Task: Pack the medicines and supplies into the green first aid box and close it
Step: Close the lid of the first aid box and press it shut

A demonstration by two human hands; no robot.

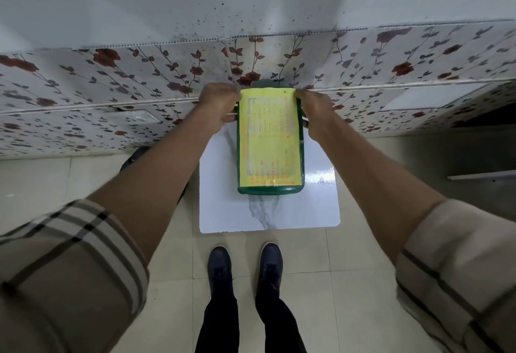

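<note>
We count one green first aid box point(269, 190), with one yellow printed sheet point(269, 135) covering its upper face. We count two hands on it, the left hand point(219, 107) and the right hand point(315, 109), one at each far corner. Under the box we see one white marbled board point(315, 207). Lower down there are two dark shoes point(220, 267) (one pair, side by side) and two striped rolled sleeves point(72, 266). We cannot count any medicines or supplies.

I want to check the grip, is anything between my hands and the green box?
Nothing visible: the left hand and right hand already touch the far end of the green box on the white table.
</note>
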